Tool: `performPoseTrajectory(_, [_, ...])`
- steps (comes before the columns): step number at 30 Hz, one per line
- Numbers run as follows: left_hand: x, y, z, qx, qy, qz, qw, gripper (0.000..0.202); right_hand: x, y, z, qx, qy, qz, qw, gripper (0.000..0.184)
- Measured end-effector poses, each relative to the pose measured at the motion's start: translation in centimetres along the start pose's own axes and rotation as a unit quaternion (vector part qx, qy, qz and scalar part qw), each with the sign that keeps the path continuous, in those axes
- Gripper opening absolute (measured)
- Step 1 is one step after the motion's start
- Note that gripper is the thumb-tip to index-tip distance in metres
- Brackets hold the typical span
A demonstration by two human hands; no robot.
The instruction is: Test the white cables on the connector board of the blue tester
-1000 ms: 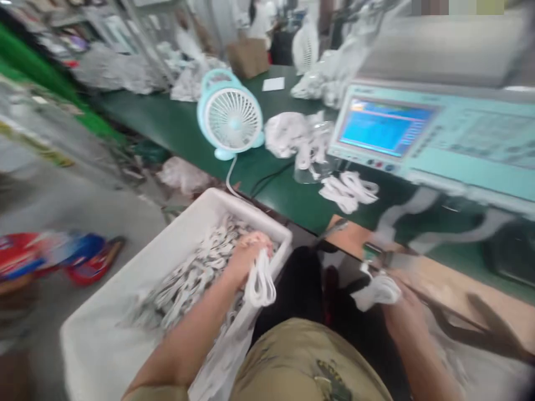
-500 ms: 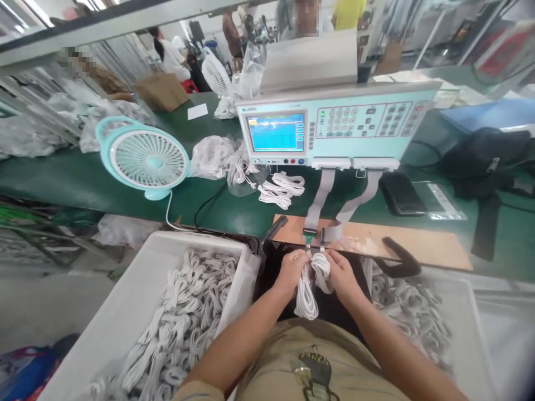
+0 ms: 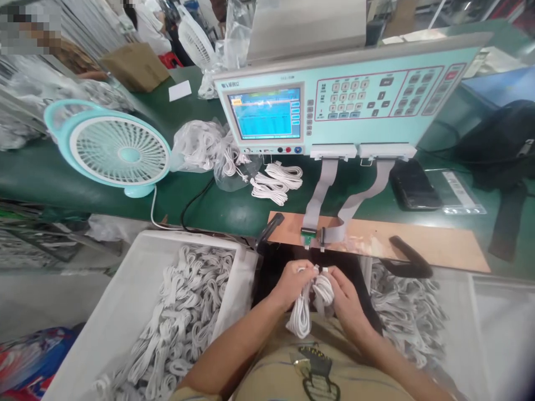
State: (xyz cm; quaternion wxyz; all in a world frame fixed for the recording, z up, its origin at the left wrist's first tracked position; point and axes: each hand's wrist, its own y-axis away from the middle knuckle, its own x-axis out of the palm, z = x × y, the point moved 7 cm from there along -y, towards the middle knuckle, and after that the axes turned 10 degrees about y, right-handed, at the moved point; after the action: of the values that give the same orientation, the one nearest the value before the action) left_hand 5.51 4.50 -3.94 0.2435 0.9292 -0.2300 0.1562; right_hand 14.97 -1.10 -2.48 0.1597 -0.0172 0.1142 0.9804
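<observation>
My left hand (image 3: 293, 283) pinches one plug end of a coiled white cable (image 3: 300, 320), whose long loops hang below the fingers. My right hand (image 3: 343, 289) is closed on the other plug end, beside a shorter bunch of the same white coil. Both hands are close together over my lap, a little below the table edge. Just beyond them, and apart from the plugs, are a green connector board (image 3: 308, 238) and a small dark connector (image 3: 322, 238). Grey ribbon cables (image 3: 318, 192) link these to a pale turquoise tester (image 3: 351, 131) with a lit screen.
A white bin of coiled cables (image 3: 137, 267) stands at my left, another bin (image 3: 455, 312) at my right. On the green table are a turquoise fan (image 3: 121, 150), bundled white cables (image 3: 276, 184), a black phone (image 3: 413, 186) and a wooden strip (image 3: 443, 245) with black clamps.
Both hands have drawn back toward me with the cable. Its plug ends, earlier at the two connectors, are now apart from them. The camera view has tipped down and closer.
</observation>
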Motion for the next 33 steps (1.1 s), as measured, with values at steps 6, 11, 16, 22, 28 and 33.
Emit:
performPoseTrajectory(6, [0.3,-1.1,2.2,-0.068,-0.001,0.017,0.998,0.041,-13.2,1.6,-4.3,0.108,0.201,-0.120,0.966,0.025])
performPoseTrajectory(11, [1.9,-2.2,3.2,-0.042,-0.082,0.009,0.996,0.044,-14.7,2.6,-2.9,-0.002,0.376,-0.139,0.916,0.025])
performPoseTrajectory(16, [4.4,-2.2,2.7,0.051,-0.247,0.022,0.968,0.043,-4.2,2.8,-3.6,-0.011,0.150,0.049,0.987,0.033])
performPoseTrajectory(22, [2.6,0.1,0.4,0.111,-0.290,0.029,0.950,0.027,-4.3,2.2,-7.2,0.147,-0.144,0.029,0.978,0.033])
performPoseTrajectory(28, [4.4,3.8,1.7,0.138,-0.418,0.189,0.878,0.036,-4.8,1.7,-6.4,0.122,-0.188,-0.046,0.974,0.031])
performPoseTrajectory(33, [4.0,3.0,4.2,0.091,-0.463,0.149,0.869,0.038,-4.0,1.5,-5.2,0.066,-0.146,-0.061,0.985,0.029])
